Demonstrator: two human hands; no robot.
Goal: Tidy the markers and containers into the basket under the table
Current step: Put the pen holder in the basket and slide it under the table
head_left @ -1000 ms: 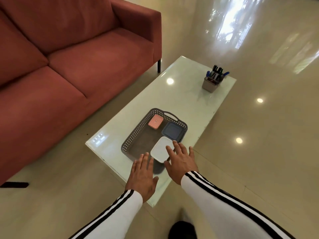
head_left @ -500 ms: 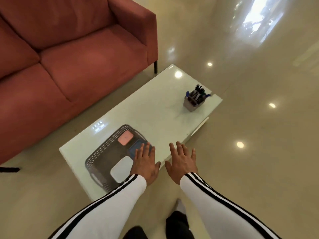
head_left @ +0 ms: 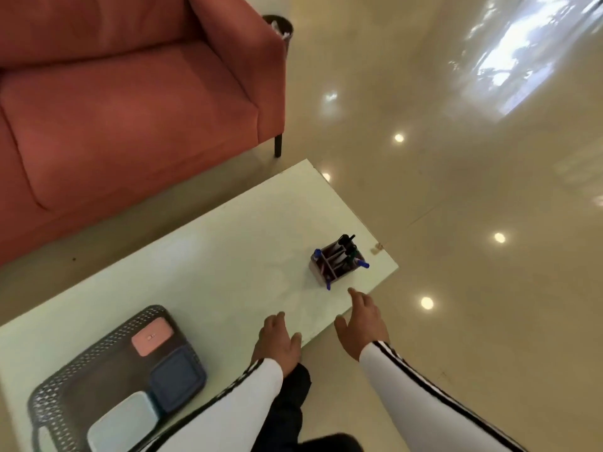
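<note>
Both hands, left (head_left: 277,340) and right (head_left: 360,324), hang loose and empty near the marker holder (head_left: 329,264); three containers already fill the basket (head_left: 98,360); next comes grasping that holder.

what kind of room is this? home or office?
Most likely a living room or lounge; home or office can't be settled. A red sofa faces a low white coffee table on glossy tiled floor. A marker holder and a basket of containers sit on the table.
</note>
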